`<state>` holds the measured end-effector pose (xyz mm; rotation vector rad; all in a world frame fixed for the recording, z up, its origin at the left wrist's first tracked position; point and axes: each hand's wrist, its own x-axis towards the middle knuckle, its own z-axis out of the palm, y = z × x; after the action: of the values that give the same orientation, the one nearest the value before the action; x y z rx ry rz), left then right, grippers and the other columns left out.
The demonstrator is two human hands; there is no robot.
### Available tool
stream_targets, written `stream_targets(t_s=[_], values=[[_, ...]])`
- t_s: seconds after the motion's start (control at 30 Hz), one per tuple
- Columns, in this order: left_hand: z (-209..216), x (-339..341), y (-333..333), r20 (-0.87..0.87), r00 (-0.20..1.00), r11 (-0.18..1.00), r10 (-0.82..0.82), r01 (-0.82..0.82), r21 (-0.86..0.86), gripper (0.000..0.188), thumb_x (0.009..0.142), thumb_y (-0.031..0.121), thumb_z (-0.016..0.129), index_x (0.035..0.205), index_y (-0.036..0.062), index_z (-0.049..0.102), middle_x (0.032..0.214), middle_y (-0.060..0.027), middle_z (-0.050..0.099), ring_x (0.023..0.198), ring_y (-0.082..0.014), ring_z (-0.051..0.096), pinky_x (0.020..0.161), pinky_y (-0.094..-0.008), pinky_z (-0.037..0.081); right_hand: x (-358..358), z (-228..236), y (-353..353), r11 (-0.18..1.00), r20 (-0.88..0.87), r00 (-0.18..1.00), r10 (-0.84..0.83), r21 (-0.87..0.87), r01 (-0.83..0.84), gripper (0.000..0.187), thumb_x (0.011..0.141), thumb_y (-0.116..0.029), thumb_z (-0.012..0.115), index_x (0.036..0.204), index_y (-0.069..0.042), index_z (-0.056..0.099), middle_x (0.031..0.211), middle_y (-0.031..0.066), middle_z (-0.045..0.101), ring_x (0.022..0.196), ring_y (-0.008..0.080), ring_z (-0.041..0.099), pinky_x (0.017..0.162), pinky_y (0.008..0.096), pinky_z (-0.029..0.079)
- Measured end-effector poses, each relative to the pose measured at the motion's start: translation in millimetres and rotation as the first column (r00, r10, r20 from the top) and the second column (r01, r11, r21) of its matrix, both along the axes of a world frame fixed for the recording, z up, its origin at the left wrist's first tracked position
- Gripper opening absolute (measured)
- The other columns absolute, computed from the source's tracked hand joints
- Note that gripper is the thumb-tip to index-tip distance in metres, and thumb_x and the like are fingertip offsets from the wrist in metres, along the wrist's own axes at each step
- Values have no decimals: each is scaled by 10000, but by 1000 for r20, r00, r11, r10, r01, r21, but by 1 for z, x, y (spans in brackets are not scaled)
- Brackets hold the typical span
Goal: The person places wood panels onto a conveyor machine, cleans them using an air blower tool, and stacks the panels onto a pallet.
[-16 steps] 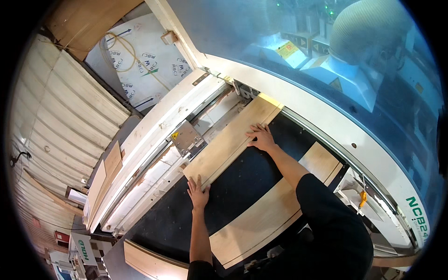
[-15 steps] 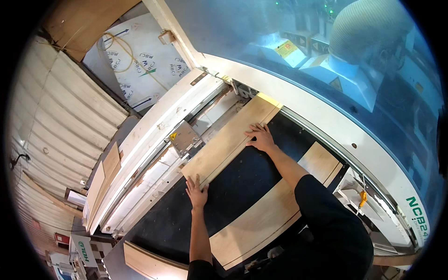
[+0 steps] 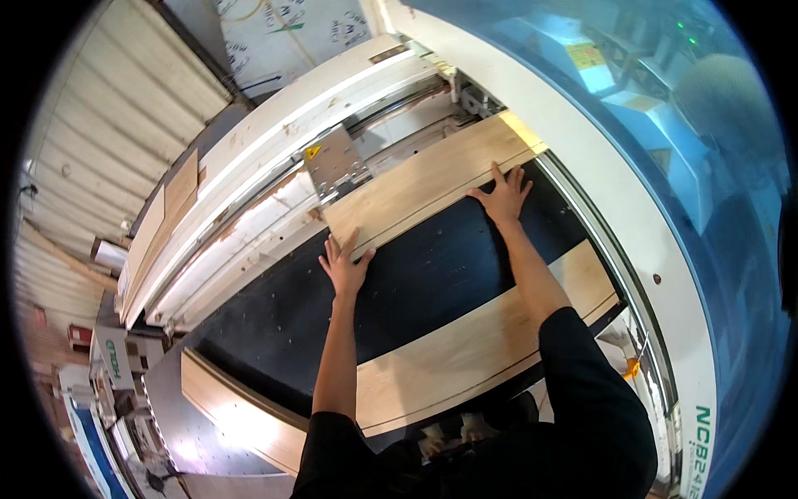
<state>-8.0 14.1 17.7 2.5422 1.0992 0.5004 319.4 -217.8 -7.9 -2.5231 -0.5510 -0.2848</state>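
A long light-wood board (image 3: 424, 182) with a thin groove along its near edge lies on the machine's black bed (image 3: 416, 291). Its right end reaches under the machine's white-framed blue hood. My left hand (image 3: 344, 264) is open, fingertips resting on the board's near left corner. Farther right, my right hand (image 3: 504, 198) spreads its fingers, touching the near edge close to the right end. Against the board's far left side stands a metal clamp block (image 3: 334, 162) with a yellow warning sticker. A second wood board (image 3: 449, 362) lies nearer my body, partly below my right forearm.
At lower left another wood board (image 3: 241, 416) lies on a grey metal table (image 3: 170, 416). A white rail (image 3: 241, 249) runs along the far left. The blue see-through hood (image 3: 598, 75) rises at the right, with an orange-handled item (image 3: 632, 368) hanging below it.
My right hand has slid right along the board's near edge and spread its fingers. My left hand stays at the left corner. The whole view has shifted and turned.
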Motion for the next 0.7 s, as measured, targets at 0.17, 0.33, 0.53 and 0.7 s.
stream_targets(t_s=[0.17,0.33,0.53,0.7], values=[[-7,7,-4,20,1000,1000,2,-2,18,699,783,498,808,1430,389,569,1614,-261,289,1511,-445,225,1158,-706,126,12,14,-4,967,-110,991,82,-232,-106,1157,768,-879,542,1629,-195,184,1602,398,88,1531,490,23,1227,584,23],[-17,15,-9,30,1000,995,9,-11,99,694,788,533,777,1434,390,565,1610,-254,299,1506,-404,264,1187,-645,160,18,1,-8,971,-39,996,79,-223,-86,1159,763,-880,549,1622,-183,202,1575,430,128,1516,524,52,1233,572,67],[-14,9,-12,50,999,982,6,-15,186,685,818,523,768,1447,352,557,1567,-246,384,1472,-409,334,1175,-633,217,17,-3,-6,974,-6,994,109,-199,-108,1158,753,-912,510,1607,-175,250,1533,471,173,1496,561,93,1227,588,82],[-10,9,-12,50,998,978,29,-39,207,756,813,575,754,1480,320,505,1559,-222,402,1464,-402,345,1190,-609,215,22,-8,-7,978,69,989,128,-173,-114,1161,746,-917,514,1598,-165,279,1509,495,186,1481,583,119,1220,599,106]])
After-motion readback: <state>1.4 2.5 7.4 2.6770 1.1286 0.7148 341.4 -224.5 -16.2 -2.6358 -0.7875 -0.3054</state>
